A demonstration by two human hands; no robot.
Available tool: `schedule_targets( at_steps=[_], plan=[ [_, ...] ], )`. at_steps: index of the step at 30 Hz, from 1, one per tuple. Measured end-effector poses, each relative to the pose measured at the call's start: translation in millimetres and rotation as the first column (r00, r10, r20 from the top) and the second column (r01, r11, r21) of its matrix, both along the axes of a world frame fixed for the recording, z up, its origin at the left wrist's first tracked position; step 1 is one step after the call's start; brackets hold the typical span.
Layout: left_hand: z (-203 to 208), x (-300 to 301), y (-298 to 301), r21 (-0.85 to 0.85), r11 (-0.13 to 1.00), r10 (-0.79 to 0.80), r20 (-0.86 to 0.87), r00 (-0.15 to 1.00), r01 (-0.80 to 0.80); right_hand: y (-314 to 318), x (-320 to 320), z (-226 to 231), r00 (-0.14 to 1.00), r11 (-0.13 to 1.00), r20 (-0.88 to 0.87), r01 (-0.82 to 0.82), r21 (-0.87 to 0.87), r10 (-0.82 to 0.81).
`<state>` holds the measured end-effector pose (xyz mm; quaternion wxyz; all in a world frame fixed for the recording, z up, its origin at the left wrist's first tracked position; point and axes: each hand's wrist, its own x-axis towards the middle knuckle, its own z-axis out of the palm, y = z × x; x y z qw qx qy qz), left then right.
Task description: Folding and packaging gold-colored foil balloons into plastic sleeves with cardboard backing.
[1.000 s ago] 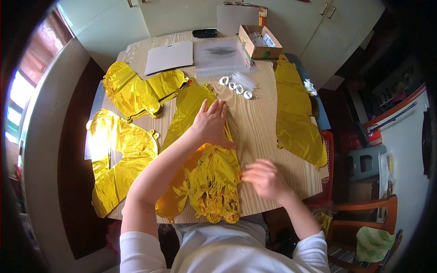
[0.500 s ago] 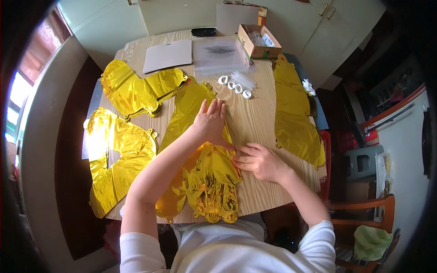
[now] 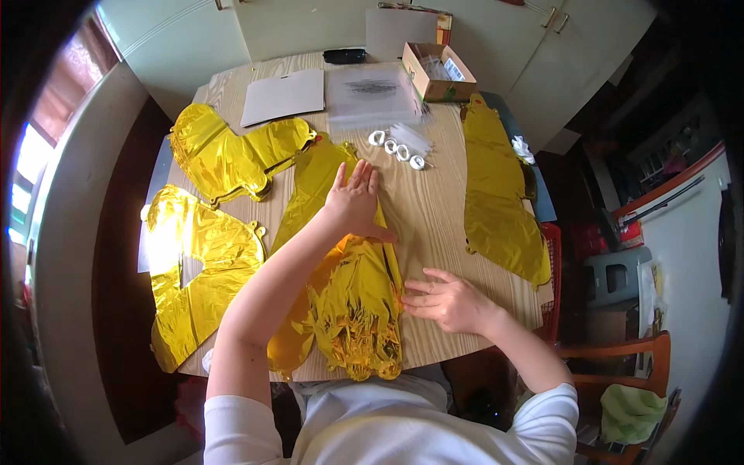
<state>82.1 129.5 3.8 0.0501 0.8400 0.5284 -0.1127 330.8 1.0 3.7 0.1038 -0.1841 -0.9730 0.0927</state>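
Note:
A flat gold foil balloon [image 3: 353, 283] lies in front of me, its near part folded over and crinkled toward the table's front edge. My left hand [image 3: 355, 205] rests flat on its upper part, fingers stretched out and pointing away from me. Beside the right edge of the foil is my right hand [image 3: 449, 304], its fingers spread and the tips touching that edge lower down. Neither hand grips anything.
More flat gold foil balloons lie at upper left [image 3: 225, 155], lower left [image 3: 221, 248] and right [image 3: 500, 186]. Beyond the middle are white ribbon rolls [image 3: 397, 150], clear plastic strips [image 3: 411, 138], a plastic bag [image 3: 372, 97], a white card [image 3: 284, 98] and a cardboard box [image 3: 422, 76].
My right hand has slid toward me along the balloon's right edge, and the folded foil there lies straighter. My left hand has stayed in nearly the same place.

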Motion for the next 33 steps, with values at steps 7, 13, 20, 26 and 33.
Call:
schedule_targets(
  at_steps=[7,13,20,26,33],
  plan=[
    [-6,-2,16,0.028,0.999,0.02,-0.043,0.999,-0.019,-4,1,3,1.0,1.0,-0.022,0.009,-0.021,-0.009],
    [-5,-20,8,0.142,0.989,0.01,0.108,0.994,-0.026,-8,1,-4,0.988,0.989,-0.129,0.066,-0.133,-0.083],
    [8,-96,-64,0.092,0.988,0.101,0.204,0.974,-0.122,-11,3,-16,0.932,0.96,-0.301,0.13,-0.248,-0.204],
    [-16,-117,-115,0.166,0.982,0.028,0.336,0.941,-0.088,-37,-33,7,0.952,0.997,-0.296,0.081,0.006,-0.076],
    [-23,-113,-124,0.154,0.985,0.006,0.449,0.894,-0.084,-98,-17,0,0.982,1.0,-0.187,0.031,0.005,-0.029]
  ],
)
